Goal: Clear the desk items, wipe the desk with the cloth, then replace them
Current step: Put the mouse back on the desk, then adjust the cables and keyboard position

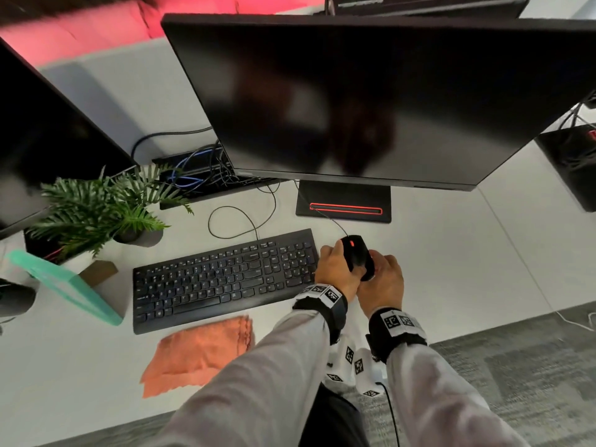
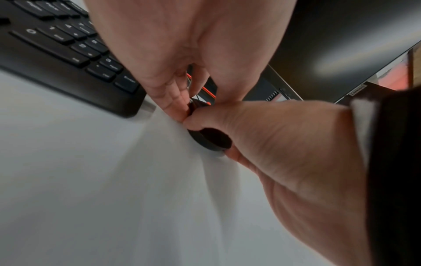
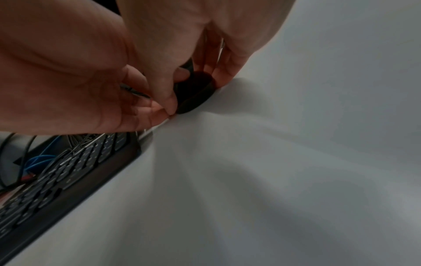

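Grip: my left hand (image 1: 335, 269) and right hand (image 1: 382, 279) both curled round the black wired plastic mouse (image 1: 358, 256) — held between them, just right of the black keyboard (image 1: 225, 279), low over the white desk (image 1: 451, 253).

A black wired mouse (image 1: 357, 257) with a red-lit wheel sits on the white counter (image 1: 451, 269) just right of the black keyboard (image 1: 225, 279), while a crumpled orange cloth (image 1: 200, 353) lies at the keyboard's near edge.
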